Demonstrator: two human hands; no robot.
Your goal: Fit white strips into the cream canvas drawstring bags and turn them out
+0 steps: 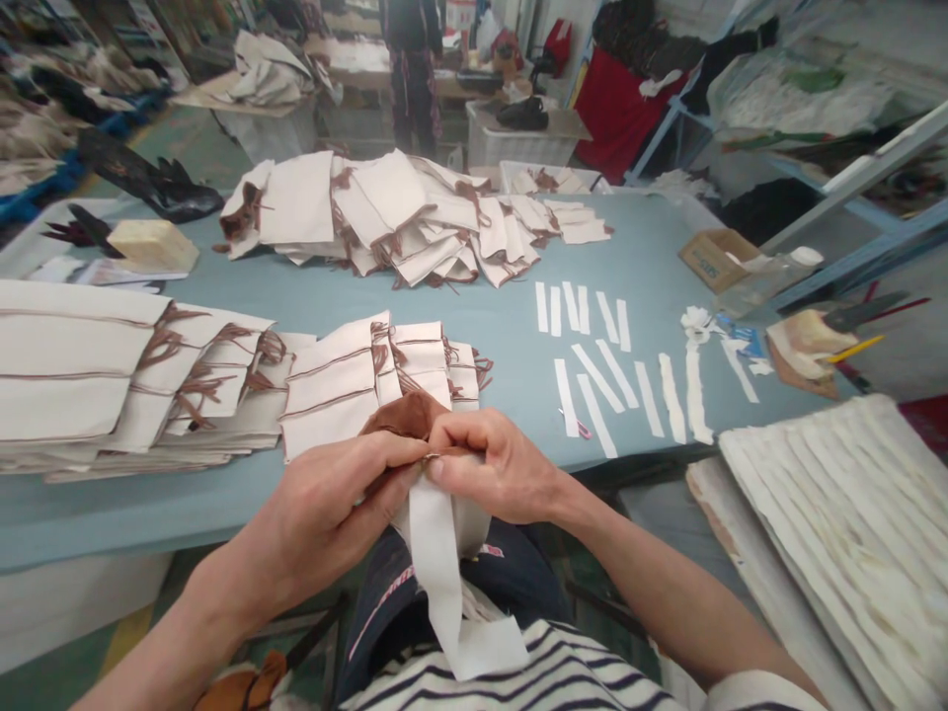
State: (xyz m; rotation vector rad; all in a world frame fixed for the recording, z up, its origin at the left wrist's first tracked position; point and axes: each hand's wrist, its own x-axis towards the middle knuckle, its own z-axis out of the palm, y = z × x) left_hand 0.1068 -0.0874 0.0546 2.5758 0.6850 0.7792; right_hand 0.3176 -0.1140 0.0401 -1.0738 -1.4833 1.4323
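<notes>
Low in the middle of the head view, both hands meet over a brown and cream fabric piece (406, 415). My left hand (326, 504) pinches its edge from the left. From the right, my right hand (496, 464) pinches the same edge, thumb and fingers pressed together close to the left fingertips. A long white strip (434, 553) hangs down from this pinch, its lower end bent over the striped shirt. Whatever lies right between the fingertips is mostly hidden. Just beyond the hands lie stacked cream pieces with brown fringes (333, 380).
On the blue-green table (511, 326), more cream pieces lie stacked left (74, 355) and heaped behind (385, 202). Several white strips (567, 395) are spread out at right, near a cardboard box (715, 259). Padded white slabs (836, 523) stand at right. A person (413, 79) stands at the back.
</notes>
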